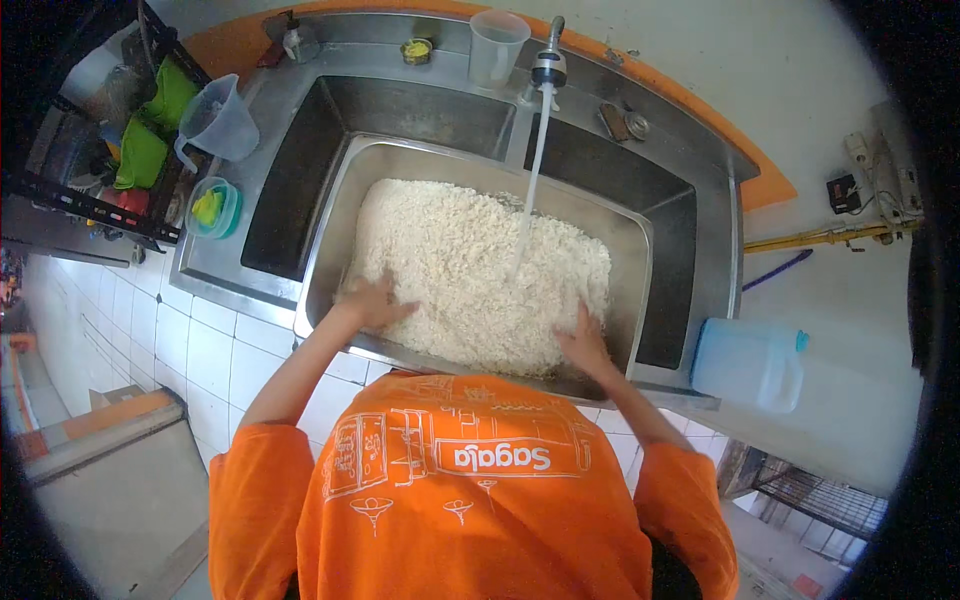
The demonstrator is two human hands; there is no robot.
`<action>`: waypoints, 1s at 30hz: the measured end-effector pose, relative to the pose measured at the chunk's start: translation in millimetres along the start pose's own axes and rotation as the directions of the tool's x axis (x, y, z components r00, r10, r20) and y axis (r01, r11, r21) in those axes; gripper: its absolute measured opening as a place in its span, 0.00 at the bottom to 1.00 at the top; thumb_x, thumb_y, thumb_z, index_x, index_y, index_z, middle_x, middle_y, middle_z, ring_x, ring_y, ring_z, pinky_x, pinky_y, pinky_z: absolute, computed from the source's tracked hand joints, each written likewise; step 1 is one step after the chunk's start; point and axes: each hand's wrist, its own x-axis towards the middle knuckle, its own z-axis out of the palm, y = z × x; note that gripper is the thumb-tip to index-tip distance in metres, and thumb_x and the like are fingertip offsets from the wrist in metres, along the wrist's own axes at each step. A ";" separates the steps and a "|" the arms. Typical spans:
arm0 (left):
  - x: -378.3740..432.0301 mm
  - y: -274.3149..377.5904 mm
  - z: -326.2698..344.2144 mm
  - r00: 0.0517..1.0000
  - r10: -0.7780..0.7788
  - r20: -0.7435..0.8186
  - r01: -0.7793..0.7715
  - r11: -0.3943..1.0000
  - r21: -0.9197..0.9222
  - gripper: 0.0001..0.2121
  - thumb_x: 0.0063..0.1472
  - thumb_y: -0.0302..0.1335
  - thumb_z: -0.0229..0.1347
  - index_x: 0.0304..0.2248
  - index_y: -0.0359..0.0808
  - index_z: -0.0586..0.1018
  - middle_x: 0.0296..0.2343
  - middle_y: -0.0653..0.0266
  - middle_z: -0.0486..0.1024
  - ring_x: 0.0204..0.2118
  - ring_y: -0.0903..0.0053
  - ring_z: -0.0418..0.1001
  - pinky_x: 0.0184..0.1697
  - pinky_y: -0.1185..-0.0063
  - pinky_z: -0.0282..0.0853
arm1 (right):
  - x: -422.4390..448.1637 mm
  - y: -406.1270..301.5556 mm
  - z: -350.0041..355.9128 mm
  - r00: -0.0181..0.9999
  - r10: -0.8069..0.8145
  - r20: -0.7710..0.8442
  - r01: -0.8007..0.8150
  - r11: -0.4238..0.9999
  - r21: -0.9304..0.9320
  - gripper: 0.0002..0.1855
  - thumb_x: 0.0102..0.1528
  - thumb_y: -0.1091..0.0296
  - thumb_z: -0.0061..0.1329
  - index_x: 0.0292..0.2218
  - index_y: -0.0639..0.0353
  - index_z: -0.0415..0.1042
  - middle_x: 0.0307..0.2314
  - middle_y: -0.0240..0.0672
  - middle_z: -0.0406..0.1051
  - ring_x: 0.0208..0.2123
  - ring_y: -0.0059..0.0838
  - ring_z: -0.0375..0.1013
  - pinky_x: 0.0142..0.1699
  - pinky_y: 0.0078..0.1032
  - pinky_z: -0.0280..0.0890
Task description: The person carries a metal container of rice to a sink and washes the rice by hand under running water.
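A large rectangular steel pan (pixel 637 300) rests tilted across a double-basin sink, with a heap of white grains, apparently rice (pixel 465 277), inside. From the faucet (pixel 550 67) a stream of water runs down onto the grains, right of their middle. My left hand (pixel 376 301) lies at the left edge of the heap, fingers spread, the tips touching the grains. At the right side, my right hand (pixel 586 341) touches the heap with its fingers apart. Neither hand grips an object.
A clear plastic jug (pixel 497 49) stands behind the sink, another jug (pixel 221 120) at its left. Near that are a small tub with a yellow-green item (pixel 214 208) and a rack (pixel 97 206). A bluish jerrycan (pixel 746 365) is at the right. A bowl (pixel 416 51) sits on the back ledge.
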 end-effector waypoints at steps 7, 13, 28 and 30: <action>-42.3 96.9 -32.2 0.937 0.173 0.304 -0.121 0.976 -0.183 0.54 0.40 0.71 0.36 0.58 0.37 0.40 0.53 0.29 0.35 0.58 0.46 0.28 0.59 0.60 0.30 | 20.0 -4.2 67.4 0.888 0.324 0.326 -0.460 0.613 0.643 0.42 0.54 0.51 0.43 0.57 0.67 0.36 0.55 0.48 0.45 0.56 0.42 0.47 0.58 0.31 0.46; -21.4 142.4 4.2 0.989 0.141 -0.042 -0.140 0.810 -0.569 0.36 0.53 0.61 0.34 0.57 0.49 0.53 0.53 0.34 0.43 0.59 0.51 0.36 0.60 0.70 0.35 | 23.9 -119.5 3.3 0.939 -0.055 0.338 -0.324 0.175 0.930 0.33 0.54 0.51 0.41 0.55 0.60 0.48 0.50 0.40 0.54 0.51 0.34 0.56 0.50 0.30 0.57; 10.8 57.6 -46.0 0.936 0.349 -0.041 -0.287 0.693 -0.662 0.34 0.56 0.58 0.34 0.57 0.47 0.49 0.58 0.61 0.42 0.60 0.62 0.36 0.58 0.60 0.40 | 148.3 -13.5 27.5 0.996 0.022 0.084 -0.062 0.857 0.512 0.31 0.56 0.55 0.38 0.54 0.66 0.51 0.52 0.44 0.54 0.53 0.36 0.55 0.55 0.27 0.51; 21.6 67.2 -45.0 0.983 0.174 -0.054 -0.173 0.795 -0.581 0.39 0.52 0.62 0.35 0.57 0.49 0.49 0.58 0.61 0.41 0.60 0.63 0.38 0.57 0.56 0.42 | 135.7 -85.6 18.6 0.990 -0.039 0.134 -0.056 0.771 0.635 0.33 0.55 0.54 0.39 0.55 0.67 0.48 0.53 0.44 0.52 0.54 0.35 0.54 0.56 0.27 0.50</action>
